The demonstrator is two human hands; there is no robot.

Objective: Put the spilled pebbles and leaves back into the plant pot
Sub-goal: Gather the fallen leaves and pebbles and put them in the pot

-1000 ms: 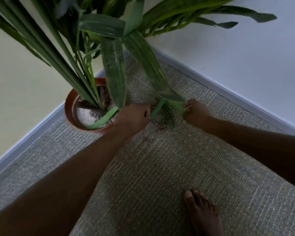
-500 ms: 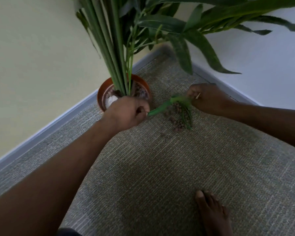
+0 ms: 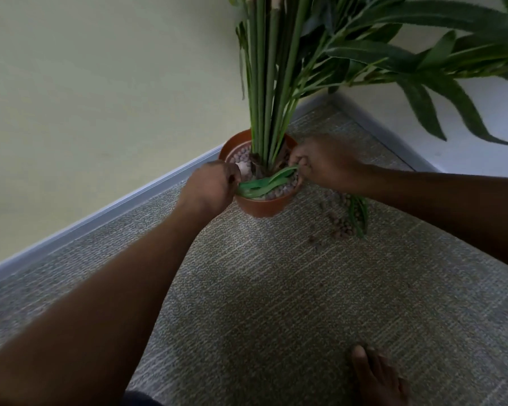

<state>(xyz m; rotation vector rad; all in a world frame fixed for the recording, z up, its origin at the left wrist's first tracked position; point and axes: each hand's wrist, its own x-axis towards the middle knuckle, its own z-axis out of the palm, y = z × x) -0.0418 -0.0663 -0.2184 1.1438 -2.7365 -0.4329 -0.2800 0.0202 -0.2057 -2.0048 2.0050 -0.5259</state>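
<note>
A terracotta plant pot [image 3: 261, 208] stands in the corner of the room with tall green stems rising from it. A bright green leaf [image 3: 264, 183] lies across the pebbles inside the pot, near its front rim. My left hand [image 3: 210, 186] grips the leaf's left end at the pot's rim. My right hand [image 3: 324, 162] pinches the leaf's right end over the pot. Several brown pebbles [image 3: 339, 227] lie spilled on the carpet to the right of the pot, with darker leaves [image 3: 358, 213] among them, partly hidden under my right forearm.
Grey carpet [image 3: 276, 288] covers the floor. Two walls with a pale baseboard [image 3: 100, 210] meet behind the pot. Long plant leaves [image 3: 423, 65] hang over the right side. My bare foot [image 3: 376, 373] rests on the carpet at the bottom right.
Both hands carried the green leaf from over the spilled pile on the carpet leftward into the pot. The camera view rose and shifted, so the pot now sits near the centre.
</note>
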